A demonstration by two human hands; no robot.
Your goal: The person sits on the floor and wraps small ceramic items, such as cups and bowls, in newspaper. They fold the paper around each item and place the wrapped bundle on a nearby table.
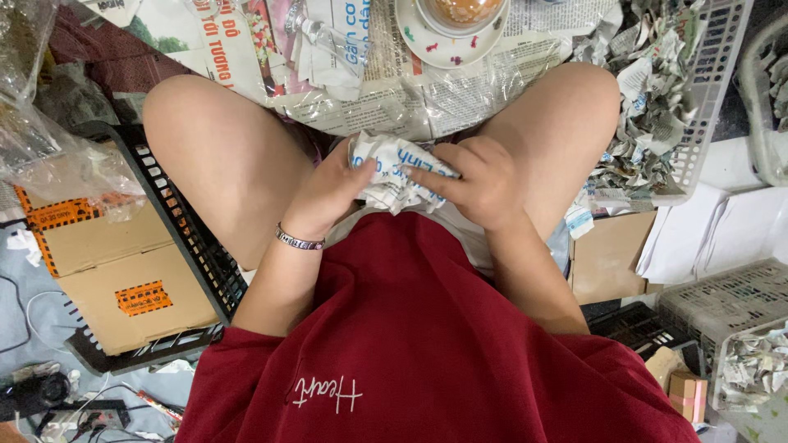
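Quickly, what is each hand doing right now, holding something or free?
Left hand: closed on the crumpled newspaper bundle.
Right hand: closed on the same bundle, fingers pressed over its top.

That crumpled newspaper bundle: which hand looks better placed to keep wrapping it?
Probably the right hand: its fingers lie across the top of the newspaper bundle, free to fold. The left hand cups it from the side, more as a support.

Bright, even, soft light fills the scene, with only faint shadows between the legs. Clear plastic (66, 164) at the left catches mild glare. Focus is sharp throughout; edges bulge slightly from a wide lens.
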